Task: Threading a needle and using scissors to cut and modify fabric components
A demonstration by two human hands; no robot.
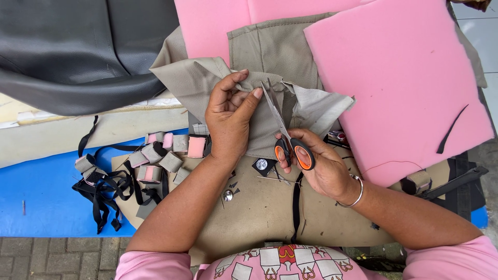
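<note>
Low surface (46,192), blue-covered, above a strip of brick paving; tan fabric sheet (259,212) spread over its near part.

Item 1: left hand (228,116), thumb and fingers pinching a folded edge of grey-beige fabric (197,78), which is lifted off the surface at centre frame.

Item 2: right hand (324,166), fingers through the orange-and-black handles of scissors (282,124), closed around them. Long axis runs from the handles at lower right to the tips at upper left; blades point up and away from the person, slightly parted, touching the fabric just beside the left thumb. Silver bangle (357,194) on the right wrist.

Item 3: pink foam slabs (404,88), behind and right of the fabric.

Item 4: small padded grey-and-pink pieces (161,155) with black straps (106,194), left of the left forearm.

Item 5: dark leather-like sheet (78,46), upper left.
</note>
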